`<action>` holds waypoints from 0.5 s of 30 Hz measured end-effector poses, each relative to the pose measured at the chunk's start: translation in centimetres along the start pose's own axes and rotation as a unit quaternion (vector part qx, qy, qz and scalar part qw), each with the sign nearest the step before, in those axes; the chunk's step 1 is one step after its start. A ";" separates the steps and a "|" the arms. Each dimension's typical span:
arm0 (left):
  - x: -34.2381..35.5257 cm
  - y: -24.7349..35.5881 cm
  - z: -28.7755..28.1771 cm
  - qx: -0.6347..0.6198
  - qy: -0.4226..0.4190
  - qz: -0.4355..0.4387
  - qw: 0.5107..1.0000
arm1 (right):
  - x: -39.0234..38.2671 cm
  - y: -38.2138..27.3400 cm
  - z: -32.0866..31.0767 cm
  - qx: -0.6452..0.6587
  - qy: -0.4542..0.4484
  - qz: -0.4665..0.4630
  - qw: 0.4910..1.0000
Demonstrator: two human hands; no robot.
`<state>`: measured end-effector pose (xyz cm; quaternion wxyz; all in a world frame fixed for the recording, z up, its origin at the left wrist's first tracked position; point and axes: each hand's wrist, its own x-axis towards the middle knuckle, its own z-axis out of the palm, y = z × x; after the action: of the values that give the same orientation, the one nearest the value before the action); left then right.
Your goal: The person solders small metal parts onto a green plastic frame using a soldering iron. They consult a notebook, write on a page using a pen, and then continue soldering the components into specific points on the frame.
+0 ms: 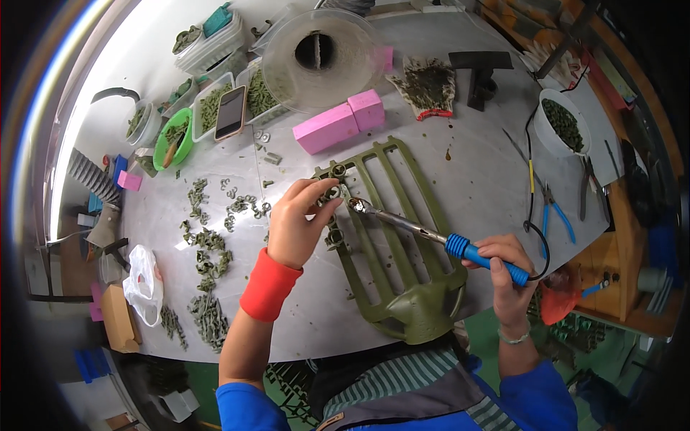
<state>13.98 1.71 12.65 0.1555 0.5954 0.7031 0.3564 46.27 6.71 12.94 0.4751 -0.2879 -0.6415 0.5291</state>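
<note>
My right hand (503,269) is wrapped round the blue handle of a soldering iron (413,228). The iron's metal shaft points up and left, and its wide tip, with something shiny and brown on it, is by the far left end of an olive-green plastic frame (399,276). This slatted frame lies on the table with its rounded end toward me. My left hand (298,215), below a red wristband (270,291), pinches a small grey-green plastic part (333,192) at the frame's far left corner. The fingers partly hide that part.
Pink blocks (327,129) and a large clear funnel-like hood (323,86) stand beyond the frame. Loose green parts (208,262) lie left. A phone (231,113) leans on part-filled tubs. Blue-handled pliers (557,215), a black cord (530,158) and a white bucket (562,123) are right.
</note>
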 end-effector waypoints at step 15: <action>0.5 -0.7 1.1 0.146 0.053 0.105 0.982 | 0.1 0.8 0.9 -0.008 -0.016 -0.023 1.000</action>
<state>14.11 2.48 11.50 -0.0088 0.6628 0.6882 0.2950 45.28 6.63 12.21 0.4746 -0.2686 -0.6596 0.5173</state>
